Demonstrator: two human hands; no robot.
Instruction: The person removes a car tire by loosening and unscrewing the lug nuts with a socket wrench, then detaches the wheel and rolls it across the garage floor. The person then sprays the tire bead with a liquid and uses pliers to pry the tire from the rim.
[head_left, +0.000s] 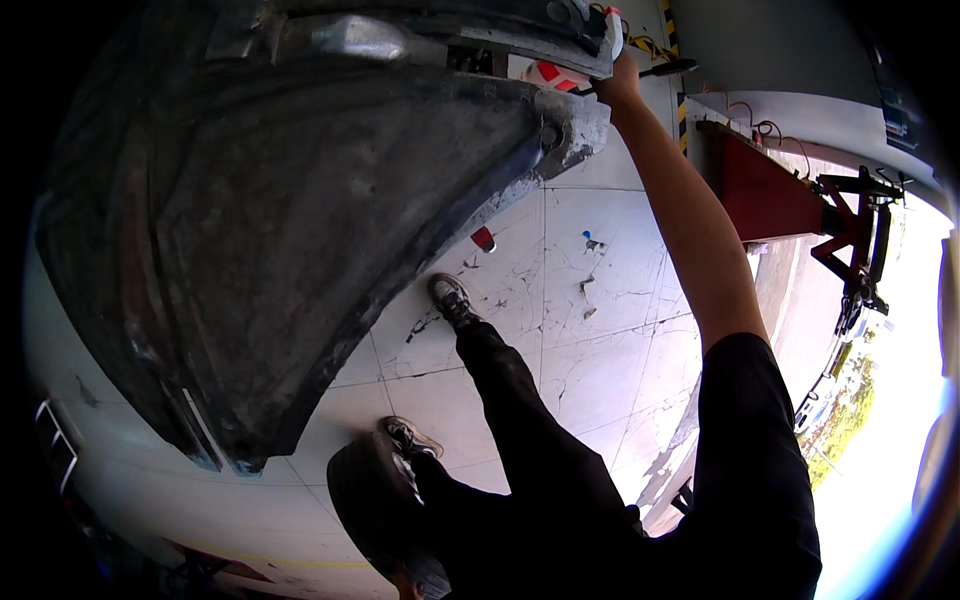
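Note:
My right hand point(622, 82) is raised at the far edge, by the corner of a large dark panel point(300, 200), which looks like a vehicle part. The fingers are mostly hidden and seem closed around something. A black rod-like handle point(672, 67) sticks out beside the wrist. Close by are a red-and-white object point(553, 76) under the panel edge and a smaller red-and-white piece point(613, 28) above it. A small patch of skin, perhaps my left hand point(405, 587), shows at the lower edge beside a dark rounded shape like a tyre point(375, 500); its fingers cannot be seen.
A red lift-like machine point(765, 190) with black arms stands at the right, near a bright opening. Below the panel lies a tiled floor point(590, 350) with scattered scraps and a small red item point(484, 239). My shoes point(453, 299) are beneath the panel's curved edge.

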